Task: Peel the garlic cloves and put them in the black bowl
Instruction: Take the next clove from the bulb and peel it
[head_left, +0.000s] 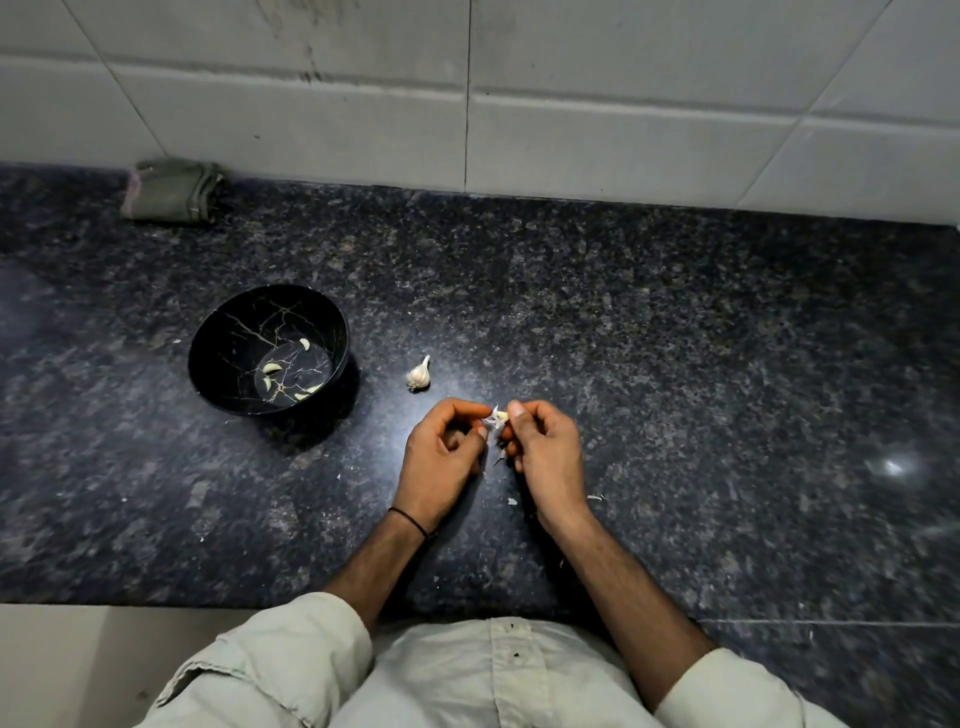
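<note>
Both hands meet just right of the black bowl (268, 349): the left hand (441, 457) and right hand (545, 452), fingers curled, pinch one garlic clove (500, 417) between them. Four peeled cloves (271, 369) lie inside the bowl, a garlic bulb (420, 375) beside it.

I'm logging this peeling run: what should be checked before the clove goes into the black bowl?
1. Grip on the clove: ok, left hand and right hand both pinch it.
2. Skin fully off: not ok, papery skin clings to it.
3. The black bowl upright, open: ok.
4. Room in it: ok, four peeled cloves inside.
5. Bruising: cannot tell, fingers hide most of it.
</note>
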